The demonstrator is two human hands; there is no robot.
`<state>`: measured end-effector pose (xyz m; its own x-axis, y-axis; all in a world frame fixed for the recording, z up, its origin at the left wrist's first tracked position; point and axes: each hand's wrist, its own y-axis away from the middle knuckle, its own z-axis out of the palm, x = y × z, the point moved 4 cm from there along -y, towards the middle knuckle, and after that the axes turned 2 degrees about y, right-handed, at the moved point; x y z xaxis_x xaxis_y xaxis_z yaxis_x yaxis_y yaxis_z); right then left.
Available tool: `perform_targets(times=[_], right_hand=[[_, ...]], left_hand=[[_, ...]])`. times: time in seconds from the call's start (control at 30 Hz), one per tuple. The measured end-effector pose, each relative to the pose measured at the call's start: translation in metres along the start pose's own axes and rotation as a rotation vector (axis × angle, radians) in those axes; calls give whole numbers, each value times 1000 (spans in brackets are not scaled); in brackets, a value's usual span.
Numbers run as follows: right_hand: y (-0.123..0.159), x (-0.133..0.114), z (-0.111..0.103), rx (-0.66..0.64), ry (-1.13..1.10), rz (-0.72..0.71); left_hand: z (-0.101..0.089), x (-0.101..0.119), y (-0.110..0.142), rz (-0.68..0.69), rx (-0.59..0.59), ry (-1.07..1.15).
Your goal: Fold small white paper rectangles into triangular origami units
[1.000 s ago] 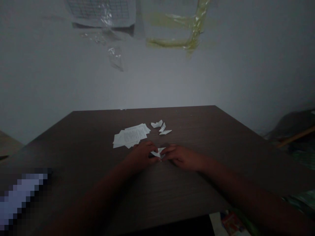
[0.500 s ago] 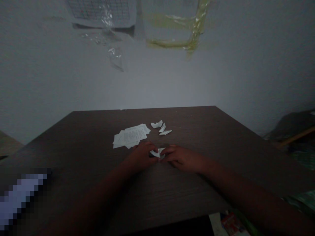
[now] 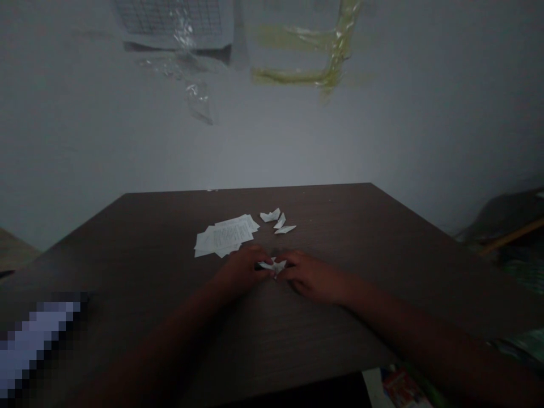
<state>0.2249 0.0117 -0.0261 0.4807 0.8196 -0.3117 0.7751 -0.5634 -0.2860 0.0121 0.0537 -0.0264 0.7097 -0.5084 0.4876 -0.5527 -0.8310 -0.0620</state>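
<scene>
Between my two hands is a small folded paper (image 3: pixel 278 266), white with pointed flaps, just at the tabletop. My left hand (image 3: pixel 244 266) pinches its left side between thumb and fingers. On the opposite side my right hand (image 3: pixel 310 276) grips the right part with thumb and fingertips, covering some of it. Just beyond the hands lie several folded paper boats (image 3: pixel 271 216) in a loose cluster. A spread pile of printed paper sheets (image 3: pixel 225 235) rests past my left hand.
The dark wooden table (image 3: pixel 170 215) meets a pale wall (image 3: pixel 289 141) with taped sheets and yellow tape (image 3: pixel 297 75). A blurred-out flat object (image 3: pixel 38 340) lies at the left. Dark items (image 3: pixel 505 215) stand beyond the table's right edge.
The folded paper's flaps have shifted and it looks more crumpled or opened at the middle. My right fingers have moved slightly on it; the boats and sheets stay put.
</scene>
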Motion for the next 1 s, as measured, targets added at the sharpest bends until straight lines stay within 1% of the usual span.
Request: perform_targets(times=[0.1, 0.23, 0.4, 0.57, 0.73, 1.0], right_hand=[[1, -1, -3, 1, -42, 22], [1, -1, -3, -6, -73, -1], [-1, 1, -1, -39, -61, -16], [-2, -2, -2, -67, -35, -19], [-3, -6, -4, -53, -3, -26], [-1, -6, 1, -47, 46, -60]], left_hand=[[-1, 1, 0, -11, -4, 3], [-1, -1, 0, -11, 7, 27], [1, -6, -1, 19, 47, 89], [2, -8, -2, 5, 60, 109], [0, -7, -2, -12, 64, 109], [-4, -6, -1, -18, 77, 107]])
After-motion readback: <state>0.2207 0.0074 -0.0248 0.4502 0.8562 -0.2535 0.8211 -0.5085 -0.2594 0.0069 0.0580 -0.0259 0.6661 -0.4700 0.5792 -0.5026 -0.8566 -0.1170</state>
